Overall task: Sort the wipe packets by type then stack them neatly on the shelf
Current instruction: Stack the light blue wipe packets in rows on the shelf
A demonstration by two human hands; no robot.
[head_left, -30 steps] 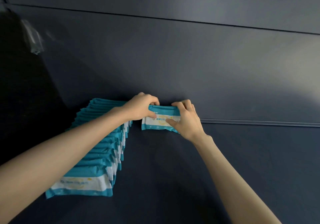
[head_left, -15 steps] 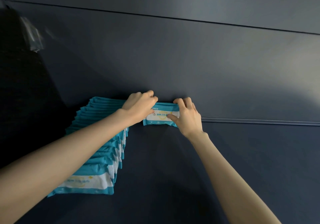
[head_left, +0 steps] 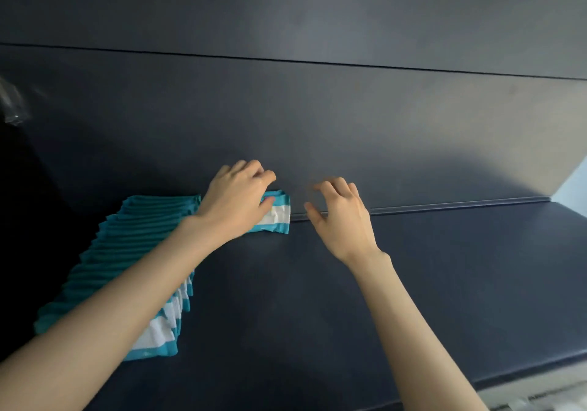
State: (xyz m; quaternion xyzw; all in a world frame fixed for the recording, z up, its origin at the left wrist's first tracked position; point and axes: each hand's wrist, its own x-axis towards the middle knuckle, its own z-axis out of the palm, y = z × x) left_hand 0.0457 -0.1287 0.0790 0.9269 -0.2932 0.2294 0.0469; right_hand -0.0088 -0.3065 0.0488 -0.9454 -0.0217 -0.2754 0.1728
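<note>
Packet upright at shelf back, pinched in left hand fingers; right hand at its 3 o'clock, fingers loose, empty. Could flop forward on letting go, nothing propping it.

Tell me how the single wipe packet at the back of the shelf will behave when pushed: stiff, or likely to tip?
Probably soft: the single packet looks wrinkled where the left hand grips it. It stands on a narrow edge, so it may tip if pushed high. Its film looks smooth, so it should slide easily on the shelf.
</note>
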